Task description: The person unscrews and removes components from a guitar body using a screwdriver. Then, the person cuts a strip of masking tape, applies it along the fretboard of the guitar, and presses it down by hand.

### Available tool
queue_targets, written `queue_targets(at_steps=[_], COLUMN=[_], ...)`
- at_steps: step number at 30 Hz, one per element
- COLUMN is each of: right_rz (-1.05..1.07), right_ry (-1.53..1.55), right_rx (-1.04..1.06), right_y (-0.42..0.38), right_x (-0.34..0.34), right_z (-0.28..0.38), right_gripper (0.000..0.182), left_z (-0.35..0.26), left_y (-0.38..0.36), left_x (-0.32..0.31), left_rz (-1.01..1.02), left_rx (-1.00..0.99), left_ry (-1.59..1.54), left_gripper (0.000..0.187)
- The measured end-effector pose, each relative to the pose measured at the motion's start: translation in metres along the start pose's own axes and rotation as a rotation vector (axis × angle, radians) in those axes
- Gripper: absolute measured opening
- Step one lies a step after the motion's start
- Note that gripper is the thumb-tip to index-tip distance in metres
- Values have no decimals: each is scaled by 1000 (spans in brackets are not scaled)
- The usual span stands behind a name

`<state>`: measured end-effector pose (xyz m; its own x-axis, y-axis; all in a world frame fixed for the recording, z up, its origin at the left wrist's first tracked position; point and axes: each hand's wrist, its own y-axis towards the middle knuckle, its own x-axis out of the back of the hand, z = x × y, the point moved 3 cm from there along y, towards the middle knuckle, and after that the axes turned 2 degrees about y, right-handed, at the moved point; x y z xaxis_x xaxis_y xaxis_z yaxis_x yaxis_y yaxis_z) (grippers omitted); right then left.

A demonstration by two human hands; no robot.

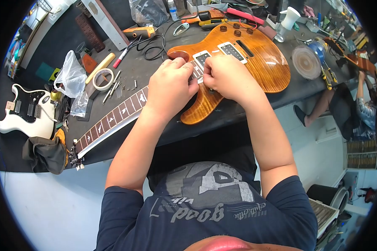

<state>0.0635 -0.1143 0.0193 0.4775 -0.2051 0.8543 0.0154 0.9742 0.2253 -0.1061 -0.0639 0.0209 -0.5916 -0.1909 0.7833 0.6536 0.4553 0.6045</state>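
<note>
An amber electric guitar (pixel 264 71) with a glossy flamed top lies on the dark bench, its neck (pixel 113 117) running down to the left. Both hands are over the upper end of the fretboard, by the neck pickup (pixel 202 58). My left hand (pixel 171 85) is closed, fingers curled down on the fretboard; what it holds, if anything, is hidden. Close beside it, my right hand (pixel 226 77) is closed too, its fingertips pinched at the fretboard's end near a small pale piece. The second pickup (pixel 232 52) shows above the right hand.
A white guitar body (pixel 27 111) and a dark cloth (pixel 46 152) lie at the left. Near the neck are a tape roll (pixel 103 79), metal rods and a plastic bag (pixel 71 75). Cables and tools line the back. Another person (pixel 343 104) is at the right.
</note>
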Motion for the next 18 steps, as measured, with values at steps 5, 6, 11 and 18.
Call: queue_targets(at_steps=[5, 6, 11, 18], right_rz=[12, 20, -28, 75], right_ry=[68, 73, 88, 233], right_rx=[-89, -120, -175, -241], right_y=[-1, -1, 1, 6], right_x=[4, 5, 2, 9], right_z=[3, 4, 5, -3], right_gripper=[14, 14, 14, 17], left_z=[-4, -5, -8, -12], left_y=[-1, -1, -2, 2], left_x=[-3, -5, -9, -10], left_rz=[-45, -60, -71, -71], left_rx=[23, 20, 46, 4], left_ry=[63, 84, 119, 190], left_gripper=[19, 19, 21, 22])
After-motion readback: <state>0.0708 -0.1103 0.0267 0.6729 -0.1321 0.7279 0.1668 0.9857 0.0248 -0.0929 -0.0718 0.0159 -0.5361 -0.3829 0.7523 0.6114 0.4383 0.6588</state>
